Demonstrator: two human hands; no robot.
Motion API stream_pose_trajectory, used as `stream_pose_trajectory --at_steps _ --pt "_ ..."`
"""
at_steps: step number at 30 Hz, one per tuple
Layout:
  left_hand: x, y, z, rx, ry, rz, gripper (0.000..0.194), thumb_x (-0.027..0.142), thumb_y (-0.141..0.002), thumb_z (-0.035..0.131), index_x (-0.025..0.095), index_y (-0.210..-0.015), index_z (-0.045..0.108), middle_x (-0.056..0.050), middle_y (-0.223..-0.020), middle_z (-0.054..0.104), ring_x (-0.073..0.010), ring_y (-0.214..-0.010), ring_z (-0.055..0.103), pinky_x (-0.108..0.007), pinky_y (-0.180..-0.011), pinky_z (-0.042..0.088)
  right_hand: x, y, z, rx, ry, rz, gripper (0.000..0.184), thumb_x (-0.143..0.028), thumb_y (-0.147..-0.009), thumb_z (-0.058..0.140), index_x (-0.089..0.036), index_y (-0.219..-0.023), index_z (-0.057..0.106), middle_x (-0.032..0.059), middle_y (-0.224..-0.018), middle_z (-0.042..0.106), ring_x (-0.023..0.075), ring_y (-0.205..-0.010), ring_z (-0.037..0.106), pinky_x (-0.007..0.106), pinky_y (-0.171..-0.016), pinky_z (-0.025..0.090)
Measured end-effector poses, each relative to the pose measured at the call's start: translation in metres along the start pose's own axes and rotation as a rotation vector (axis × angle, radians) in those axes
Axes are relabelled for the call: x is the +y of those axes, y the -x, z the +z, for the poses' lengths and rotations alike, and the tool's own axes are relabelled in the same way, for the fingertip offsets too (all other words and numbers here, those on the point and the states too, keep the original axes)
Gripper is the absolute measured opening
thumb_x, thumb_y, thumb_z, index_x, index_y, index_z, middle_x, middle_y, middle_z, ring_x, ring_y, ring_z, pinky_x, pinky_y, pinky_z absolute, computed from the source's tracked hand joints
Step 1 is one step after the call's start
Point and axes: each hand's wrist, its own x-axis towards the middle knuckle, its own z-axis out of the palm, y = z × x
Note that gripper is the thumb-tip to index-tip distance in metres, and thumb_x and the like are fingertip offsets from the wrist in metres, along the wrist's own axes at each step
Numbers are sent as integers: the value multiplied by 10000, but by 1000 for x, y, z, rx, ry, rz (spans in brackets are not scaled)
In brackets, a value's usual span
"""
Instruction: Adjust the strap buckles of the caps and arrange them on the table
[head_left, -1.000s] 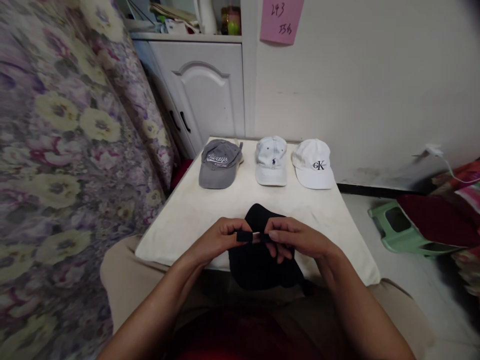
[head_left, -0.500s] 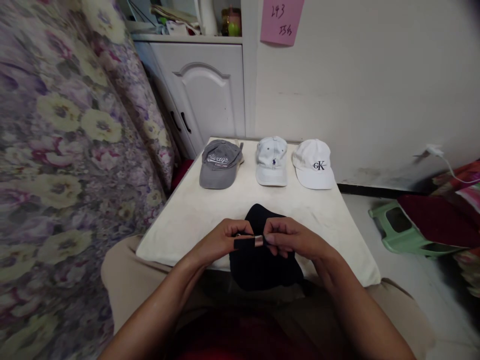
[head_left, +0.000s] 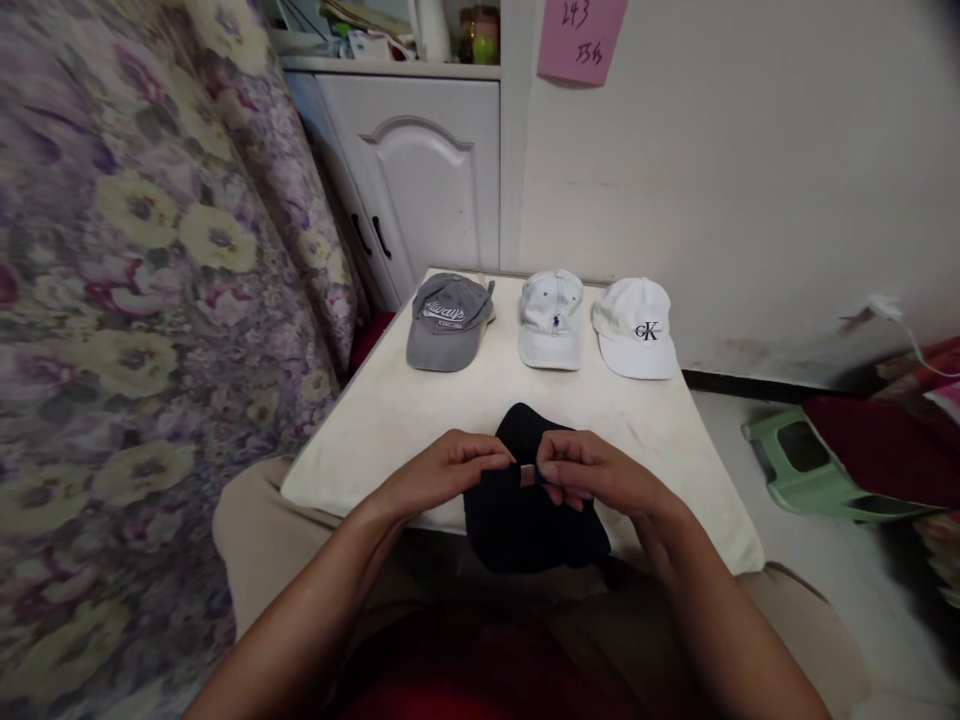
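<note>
A black baseball cap [head_left: 529, 530] lies at the near edge of the cream-covered table [head_left: 390, 430], its back strap towards me. My left hand [head_left: 465, 463] pinches the strap's left side, thumb on top. On the other side of the small metal buckle [head_left: 528, 475], my right hand [head_left: 585, 468] is closed on the strap, its thumb against the fingers. Along the far edge sit a grey cap [head_left: 448, 320] with white lettering, a pale blue cap [head_left: 551, 318] and a white cap [head_left: 635, 325] with dark letters, brims facing me.
A floral curtain [head_left: 150, 330] hangs at the left. Behind the table stand a white cabinet [head_left: 427, 190] and a wall with a pink note [head_left: 581, 40]. On the floor at the right is a green stool [head_left: 795, 460] with a dark red top.
My left thumb has shifted right along the strap, closer to the buckle. My right hand keeps its hold. The whole view has shifted slightly.
</note>
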Motion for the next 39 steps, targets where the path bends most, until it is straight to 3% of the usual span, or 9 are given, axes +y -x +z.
stream_pose_trajectory --at_steps 6,11,18,25,39 --pt "4 -3 12 25 68 -110 252 389 -774 696 137 -759 687 32 -627 560 -90 -552 445 -212 -532 316 0 -1 3 -11 13 -21 201 -339 -887 626 -167 -809 560 -26 -654 607 62 -489 473 169 -446 347" --pt "7 -4 11 24 69 -113 221 353 -728 735 144 -732 666 47 -598 527 -83 -538 429 -200 -512 309 -1 1 1 -29 10 -35 221 -366 -899 620 -164 -832 562 -17 -674 623 60 -484 465 176 -458 348" --pt "5 -6 10 22 54 -135 201 323 -742 728 137 -730 655 49 -602 503 -81 -547 411 -196 -513 303 -3 3 -3 -17 60 -30 192 -338 -888 634 -159 -856 571 12 -784 648 68 -537 511 187 -489 376" --pt "4 -7 12 30 75 -126 247 373 -728 722 146 -701 630 44 -610 507 -89 -550 419 -205 -520 322 -1 1 0 -5 32 -26 203 -342 -870 650 -164 -820 568 -1 -760 632 65 -526 488 186 -480 357" --pt "0 -4 11 59 77 -95 201 292 -784 667 149 -677 576 62 -597 448 -77 -546 361 -211 -524 249 -2 1 2 9 28 -39 185 -332 -870 647 -163 -843 577 1 -759 629 64 -528 467 183 -469 325"
